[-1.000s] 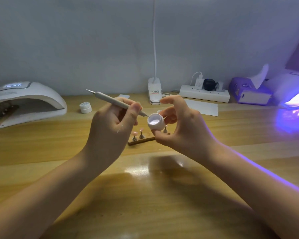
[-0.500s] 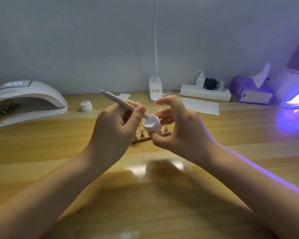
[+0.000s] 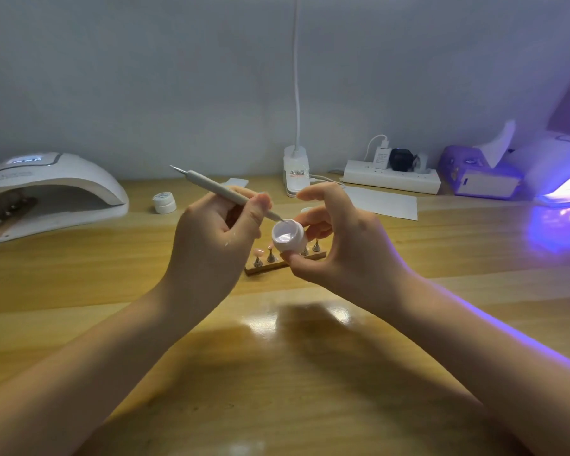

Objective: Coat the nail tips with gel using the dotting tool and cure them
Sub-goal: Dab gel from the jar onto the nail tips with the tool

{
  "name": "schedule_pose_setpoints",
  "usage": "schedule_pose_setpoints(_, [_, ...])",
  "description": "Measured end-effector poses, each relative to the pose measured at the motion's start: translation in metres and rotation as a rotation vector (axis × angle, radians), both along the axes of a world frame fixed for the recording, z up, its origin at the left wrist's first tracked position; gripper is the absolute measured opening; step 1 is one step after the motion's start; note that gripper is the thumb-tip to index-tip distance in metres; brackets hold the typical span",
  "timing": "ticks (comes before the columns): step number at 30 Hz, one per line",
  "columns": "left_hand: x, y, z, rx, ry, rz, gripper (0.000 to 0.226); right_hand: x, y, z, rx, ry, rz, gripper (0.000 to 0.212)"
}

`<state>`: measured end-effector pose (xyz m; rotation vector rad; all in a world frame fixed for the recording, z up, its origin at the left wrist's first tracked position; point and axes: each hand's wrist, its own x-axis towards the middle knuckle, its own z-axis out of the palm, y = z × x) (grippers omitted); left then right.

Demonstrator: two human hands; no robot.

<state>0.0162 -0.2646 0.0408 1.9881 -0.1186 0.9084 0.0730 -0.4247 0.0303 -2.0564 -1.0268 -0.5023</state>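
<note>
Head view, left hand [image 3: 211,238]: fingers curled round the dotting tool [image 3: 224,191], held like a pen, its working tip at the rim of the gel jar [image 3: 288,237].
Head view, right hand [image 3: 339,238]: thumb below and fingertips behind pinch the small white open jar, held tilted toward the tool above the desk; the index finger arches free above it.
Head view, nail tips [image 3: 259,253]: pink tips on little metal stands along a wooden strip [image 3: 267,267], lying on the desk [image 3: 277,373] just behind and below the jar, partly hidden by the hands.
Head view, curing lamps: one white lamp [image 3: 50,195] at far left, with what may be another strip of tips inside, though it is too dark to be sure; a second lamp [image 3: 566,182] at far right glowing violet.
Head view, other things: a closed small jar [image 3: 164,203] near the left lamp, a power strip [image 3: 392,181] by the wall.
Step in hand: loading gel onto the tool tip, by my reading; no coating begun here.
Next move calls for: lifting a small bead cleanly, then bringing the tool down to the first tip without dripping.
Change from earlier frames: the jar sits lower and nearer the strip, and the tool's tip has come from over the opening to its rim.
</note>
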Motion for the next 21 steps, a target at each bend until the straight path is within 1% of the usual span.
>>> schedule_pose_setpoints(4, [-0.0003,0.0018,0.0030,-0.139,0.004,-0.014,0.021,0.0008,-0.0004,-0.0002,0.012,0.004,-0.006,0.071])
schedule_pose_setpoints(7, [-0.0006,0.0016,0.0037,-0.194,0.012,-0.017,0.023,0.0008,-0.0005,-0.0010,0.014,0.003,-0.006,0.074])
schedule_pose_setpoints(11, [0.0004,0.0022,0.0019,-0.125,0.026,-0.018,0.024,0.0009,-0.0004,-0.0011,0.013,0.002,-0.003,0.075])
schedule_pose_setpoints(16, [-0.0006,0.0001,-0.0012,0.022,-0.012,0.012,0.020,-0.0007,0.0004,-0.0002,0.011,0.005,0.004,0.075])
schedule_pose_setpoints(21, [-0.0003,0.0000,-0.0031,0.075,-0.022,0.009,0.021,-0.0016,0.0009,-0.0002,0.010,0.003,0.006,0.074])
